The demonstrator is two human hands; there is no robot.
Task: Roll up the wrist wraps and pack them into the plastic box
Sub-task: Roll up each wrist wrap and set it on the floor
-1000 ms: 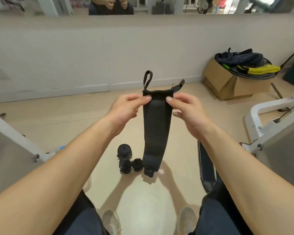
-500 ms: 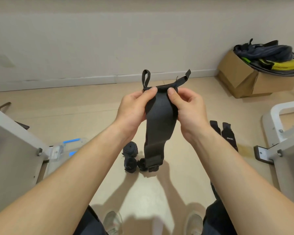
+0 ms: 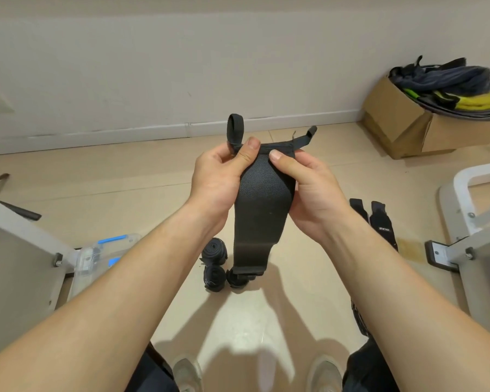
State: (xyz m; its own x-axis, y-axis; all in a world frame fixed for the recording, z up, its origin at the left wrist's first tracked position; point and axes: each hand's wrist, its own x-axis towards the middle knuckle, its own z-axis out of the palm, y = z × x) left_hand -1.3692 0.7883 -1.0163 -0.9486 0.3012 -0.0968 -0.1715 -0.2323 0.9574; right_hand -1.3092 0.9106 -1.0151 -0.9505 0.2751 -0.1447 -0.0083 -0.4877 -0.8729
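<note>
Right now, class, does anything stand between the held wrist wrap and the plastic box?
Nothing visible does. The wrist wrap hangs in the air; the plastic box sits lower left on the floor, rolled wraps low between.

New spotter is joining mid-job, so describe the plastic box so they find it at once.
Start at the grey machine frame on the person's left. On the floor beside its foot sits the plastic box, left of the rolled wraps. It is the only see-through thing there, with blue latches; the wraps are black.
</note>
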